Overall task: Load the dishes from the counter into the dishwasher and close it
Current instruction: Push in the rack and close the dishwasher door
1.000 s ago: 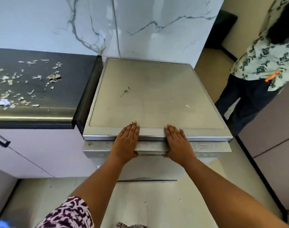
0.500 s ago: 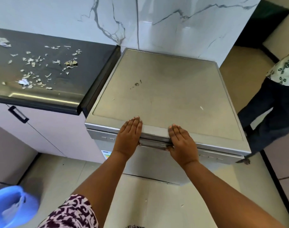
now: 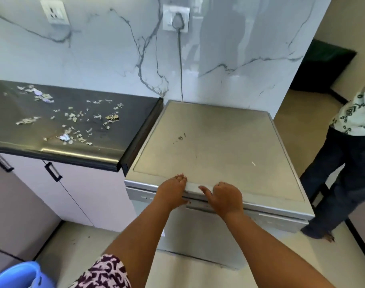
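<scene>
The silver dishwasher stands right of the dark counter, its door upright and flush against the body. My left hand rests with its fingers laid over the front top edge, above the door. My right hand sits beside it on the same edge, fingers bent loosely and thumb pointing left. Neither hand holds anything. No dishes show on the counter.
Torn scraps litter the counter. A person stands close to the dishwasher's right side. A blue bucket sits on the floor at the lower left. Cabinet handles stick out below the counter. A cord runs from a wall socket down behind the machine.
The door's top has gone from slightly ajar to flush under the lid. My view has pulled back and up. My fingers have drawn back toward the front edge.
</scene>
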